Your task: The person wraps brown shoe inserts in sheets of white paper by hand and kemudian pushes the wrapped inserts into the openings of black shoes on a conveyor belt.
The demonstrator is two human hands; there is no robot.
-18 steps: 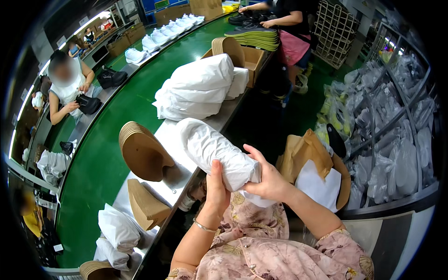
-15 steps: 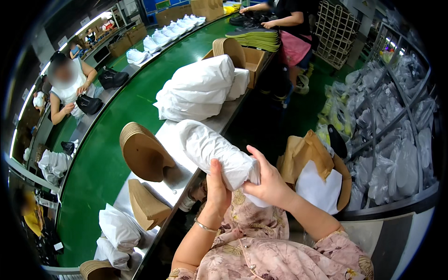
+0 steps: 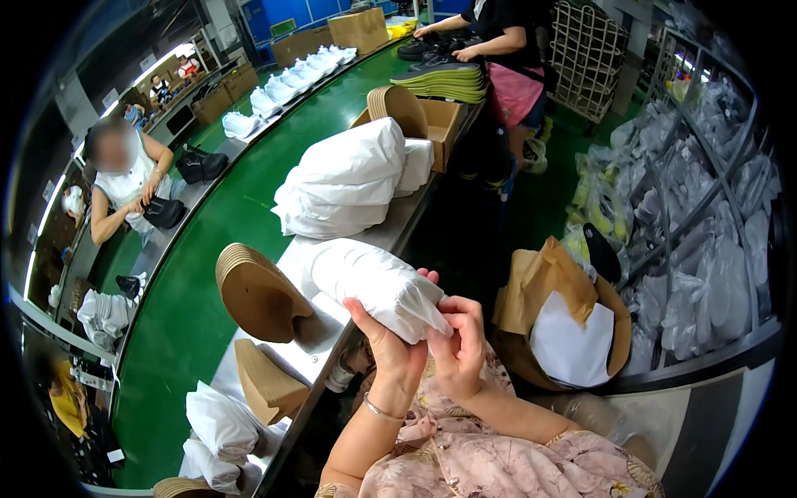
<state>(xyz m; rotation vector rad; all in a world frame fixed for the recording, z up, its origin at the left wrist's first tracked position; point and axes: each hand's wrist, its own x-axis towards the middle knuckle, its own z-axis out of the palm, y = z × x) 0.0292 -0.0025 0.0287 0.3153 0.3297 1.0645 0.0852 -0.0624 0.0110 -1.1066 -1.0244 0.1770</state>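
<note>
white bundle (image 3: 374,282) | left fingers (image 3: 366,320) clasping, right fingers (image 3: 463,312) pinching | brown stack (image 3: 256,296), larger parcel (image 3: 340,178) near

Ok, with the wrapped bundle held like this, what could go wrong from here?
1. The wrapped bundle might tear at the end that the right hand pinches.
2. If the left hand loosens, it could drop past the edge of the metal ledge.
3. A swing leftward might knock the nearby brown card stack onto the green surface.

The white bundle (image 3: 374,284) partly hides the left grip (image 3: 397,353).
</note>
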